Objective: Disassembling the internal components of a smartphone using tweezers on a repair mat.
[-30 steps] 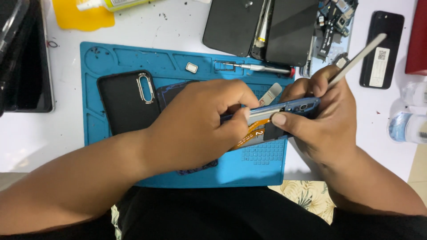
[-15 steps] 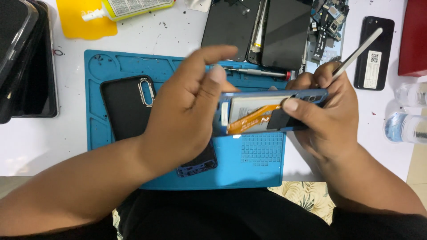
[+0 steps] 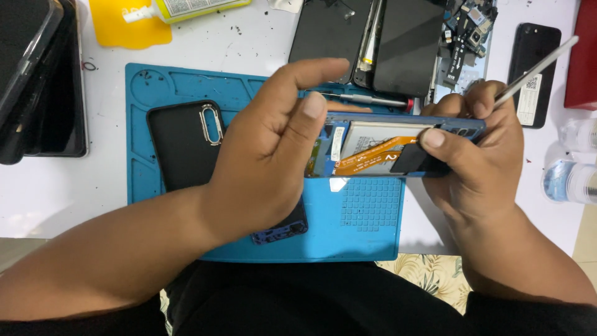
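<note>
1. Clearly the opened phone [image 3: 385,149] is kept lifted above the right half of the blue mat [image 3: 367,211], its inside turned up so the battery and orange ribbon cable show.
2. Right hand [image 3: 479,149] clamps the phone's right end, thumb on top, with a thin white tool [image 3: 535,68] tucked between its fingers.
3. Left hand [image 3: 267,155] steadies the phone's left end, its forefinger and thumb lifted and spread.
4. Near the mat's left edge lies a black back cover [image 3: 180,143].
</note>
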